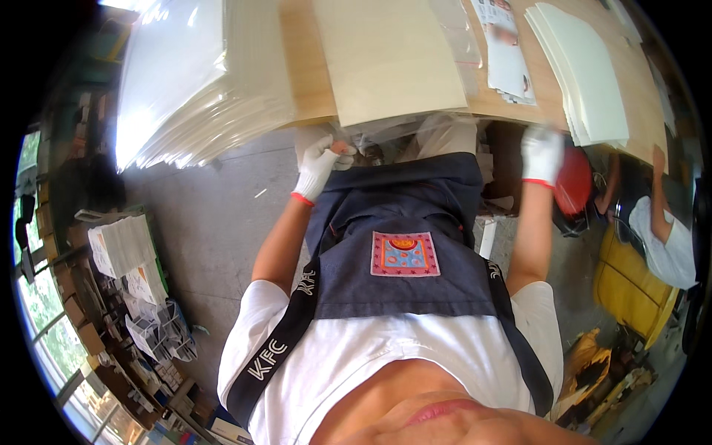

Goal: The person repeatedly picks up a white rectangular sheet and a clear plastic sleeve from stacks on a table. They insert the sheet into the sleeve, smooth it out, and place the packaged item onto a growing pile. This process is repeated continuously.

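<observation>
My left hand (320,165), in a white glove with a red cuff, is just below the table's near edge. Its fingers are curled together, and what they hold, if anything, cannot be made out. Beside it, clear plastic film (437,127) hangs at the edge, under a large cream sheet (393,67) lying on the table. My right hand (543,152), gloved alike, is at the edge further right, smeared by motion so its fingers do not show clearly. Nearest to it are a fanned stack of pale sheets (582,74) and some printed leaflets (508,63).
A thick stack of glossy clear plastic sleeves (200,96) overhangs the wooden table (308,81) at left. Bundled papers (122,248) stand on the floor at left. At right are a red stool (573,182), a yellow chair (634,282) and another person's arm (658,196).
</observation>
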A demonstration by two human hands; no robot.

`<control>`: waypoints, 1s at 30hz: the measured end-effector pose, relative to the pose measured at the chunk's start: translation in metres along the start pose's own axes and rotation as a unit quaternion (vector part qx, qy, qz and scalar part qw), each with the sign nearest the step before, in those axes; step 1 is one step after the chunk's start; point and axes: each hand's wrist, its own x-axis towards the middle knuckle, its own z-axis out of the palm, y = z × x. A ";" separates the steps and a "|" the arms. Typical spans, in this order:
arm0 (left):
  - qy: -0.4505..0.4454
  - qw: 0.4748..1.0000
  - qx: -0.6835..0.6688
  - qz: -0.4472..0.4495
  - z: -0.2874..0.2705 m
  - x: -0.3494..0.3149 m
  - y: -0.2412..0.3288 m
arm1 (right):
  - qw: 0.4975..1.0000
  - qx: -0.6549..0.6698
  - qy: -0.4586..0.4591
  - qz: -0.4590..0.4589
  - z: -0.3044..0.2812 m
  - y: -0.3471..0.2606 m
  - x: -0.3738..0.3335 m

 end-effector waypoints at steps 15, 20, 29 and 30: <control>0.031 0.586 0.527 0.615 0.018 0.032 0.035 | 0.582 -0.605 -0.113 -0.532 0.105 -0.017 -0.034; 0.087 0.691 0.494 0.520 0.006 0.017 0.029 | 0.695 -0.506 -0.139 -0.491 0.105 0.017 -0.016; 0.316 0.911 -0.121 0.236 0.015 0.048 -0.047 | 0.937 -0.293 0.124 -0.142 0.141 0.063 -0.035; 0.297 0.906 -0.204 0.224 0.019 0.047 -0.042 | 0.922 -0.326 0.145 -0.147 0.141 0.063 -0.032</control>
